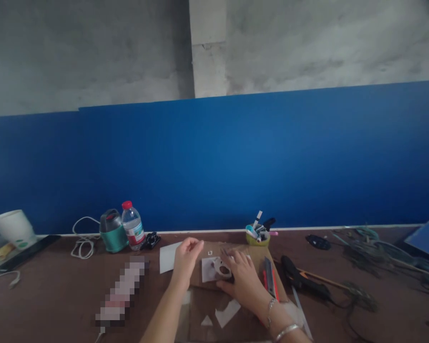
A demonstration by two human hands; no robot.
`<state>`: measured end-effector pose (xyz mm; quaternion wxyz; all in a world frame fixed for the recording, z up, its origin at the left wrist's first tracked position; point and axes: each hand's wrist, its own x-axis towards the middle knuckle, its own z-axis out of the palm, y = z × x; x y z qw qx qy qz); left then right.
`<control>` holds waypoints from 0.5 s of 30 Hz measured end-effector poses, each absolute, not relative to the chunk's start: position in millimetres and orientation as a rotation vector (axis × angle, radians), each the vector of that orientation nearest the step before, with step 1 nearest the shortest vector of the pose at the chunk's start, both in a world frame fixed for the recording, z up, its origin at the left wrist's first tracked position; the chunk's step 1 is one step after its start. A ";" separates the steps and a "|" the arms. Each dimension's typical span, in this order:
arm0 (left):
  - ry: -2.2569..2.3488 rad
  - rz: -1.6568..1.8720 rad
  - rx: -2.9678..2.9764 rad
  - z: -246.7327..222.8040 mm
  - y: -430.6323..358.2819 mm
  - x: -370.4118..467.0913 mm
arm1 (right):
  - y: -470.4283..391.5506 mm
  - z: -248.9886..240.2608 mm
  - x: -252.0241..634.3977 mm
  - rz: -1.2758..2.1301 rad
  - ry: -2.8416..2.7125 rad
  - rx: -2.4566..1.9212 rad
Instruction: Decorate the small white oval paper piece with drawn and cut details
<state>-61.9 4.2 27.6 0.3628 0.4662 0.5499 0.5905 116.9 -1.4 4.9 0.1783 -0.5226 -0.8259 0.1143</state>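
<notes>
By right hand (pixel 243 275), white cutout (pixel 218 267) edge

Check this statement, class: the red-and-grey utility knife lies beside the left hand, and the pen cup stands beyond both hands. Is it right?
One detail is wrong: the red-and-grey utility knife lies beside the right hand, not the left hand, as the head view shows. The pen cup does stand beyond both hands.
</notes>
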 end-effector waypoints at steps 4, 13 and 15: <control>1.448 1.472 1.272 26.4 3.6 -66.4 | 0.1 6.2 117.7 0.344 -2.369 -1.538; 1.446 1.386 1.443 21.7 -10.3 -80.4 | 7.7 37.2 156.8 0.287 -2.209 -1.823; 1.472 1.340 1.497 19.6 -15.6 -83.2 | 7.6 38.0 160.1 0.298 -2.206 -1.854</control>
